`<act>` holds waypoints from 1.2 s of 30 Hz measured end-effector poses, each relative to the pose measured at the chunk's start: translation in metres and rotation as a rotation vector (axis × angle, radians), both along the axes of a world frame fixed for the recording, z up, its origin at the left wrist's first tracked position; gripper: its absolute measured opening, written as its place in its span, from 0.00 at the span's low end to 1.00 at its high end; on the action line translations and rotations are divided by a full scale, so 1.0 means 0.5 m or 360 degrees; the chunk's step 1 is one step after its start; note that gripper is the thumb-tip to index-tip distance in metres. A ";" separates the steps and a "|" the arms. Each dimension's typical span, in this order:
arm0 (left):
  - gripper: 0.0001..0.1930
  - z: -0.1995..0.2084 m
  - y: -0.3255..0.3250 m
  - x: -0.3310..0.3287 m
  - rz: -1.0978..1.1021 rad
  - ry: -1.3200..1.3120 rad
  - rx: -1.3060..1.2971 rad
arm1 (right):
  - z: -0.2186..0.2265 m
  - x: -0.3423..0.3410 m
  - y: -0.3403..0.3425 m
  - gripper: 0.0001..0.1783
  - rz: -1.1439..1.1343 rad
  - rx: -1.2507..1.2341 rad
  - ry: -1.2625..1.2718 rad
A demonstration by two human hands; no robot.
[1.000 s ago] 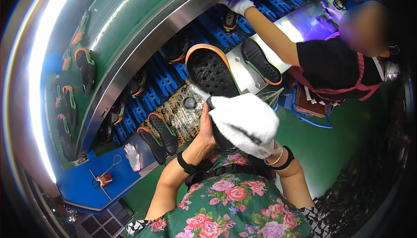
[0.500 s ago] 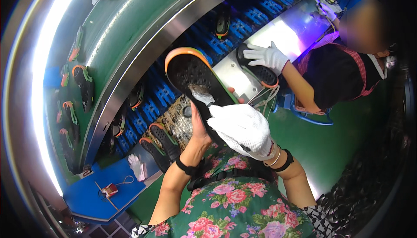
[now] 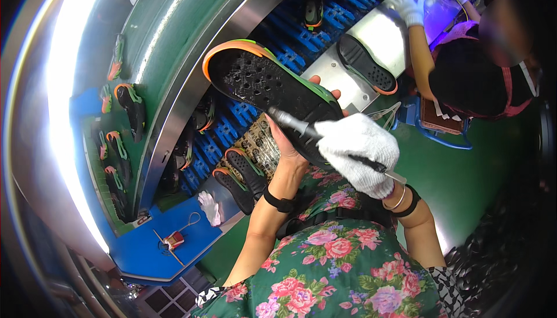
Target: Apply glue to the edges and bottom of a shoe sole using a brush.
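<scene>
At near centre, gripping black sole in bare left hand and brush-like tool in gloved right hand, could smear orange rim by overreaching far left.

The held sole looks rubbery and partly glossy. Right of it is a matt knit glove; beyond it, a smooth metal rail.

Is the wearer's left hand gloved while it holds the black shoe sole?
No, the left hand on the black shoe sole shows bare skin, while the right hand wears a white glove.
</scene>
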State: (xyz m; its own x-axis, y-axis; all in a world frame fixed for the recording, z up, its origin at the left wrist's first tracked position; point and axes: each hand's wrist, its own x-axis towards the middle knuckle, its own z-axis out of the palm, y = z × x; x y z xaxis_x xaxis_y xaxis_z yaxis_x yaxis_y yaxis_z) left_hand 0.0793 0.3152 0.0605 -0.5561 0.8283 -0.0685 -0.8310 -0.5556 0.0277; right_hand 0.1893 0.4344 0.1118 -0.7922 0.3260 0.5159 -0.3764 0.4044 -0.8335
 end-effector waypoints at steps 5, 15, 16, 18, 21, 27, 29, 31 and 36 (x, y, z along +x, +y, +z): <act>0.59 -0.030 -0.021 -0.016 -0.0081 0.0217 -0.0057 | -0.014 0.016 -0.034 0.14 0.0133 0.0201 0.0089; 0.56 -0.026 -0.005 -0.025 0.0094 -0.0042 -0.0003 | -0.025 0.034 -0.032 0.11 0.0006 0.0257 0.0021; 0.56 -0.041 -0.014 -0.040 -0.0016 0.0179 0.0065 | -0.024 0.035 -0.029 0.11 0.0120 -0.0083 -0.0040; 0.56 -0.047 -0.017 -0.036 0.0136 0.0272 -0.0137 | -0.034 0.032 -0.025 0.10 0.0157 -0.0549 -0.0066; 0.57 -0.025 -0.007 -0.026 0.0221 0.0164 -0.0191 | -0.032 0.045 -0.009 0.13 0.0011 0.0054 0.0025; 0.49 -0.028 -0.002 -0.033 0.0235 0.0107 -0.0044 | -0.056 0.050 -0.029 0.11 0.0330 -0.0687 -0.0044; 0.49 -0.020 0.001 -0.036 0.0219 0.0146 0.0153 | -0.044 0.053 -0.010 0.10 0.0009 -0.0292 -0.0026; 0.50 -0.027 0.006 -0.042 0.0186 0.0173 0.0205 | -0.032 0.055 -0.016 0.12 -0.0062 0.0046 0.0038; 0.51 -0.032 -0.002 -0.040 0.0111 0.0259 0.0186 | -0.032 0.060 -0.013 0.11 0.0440 -0.0679 -0.0100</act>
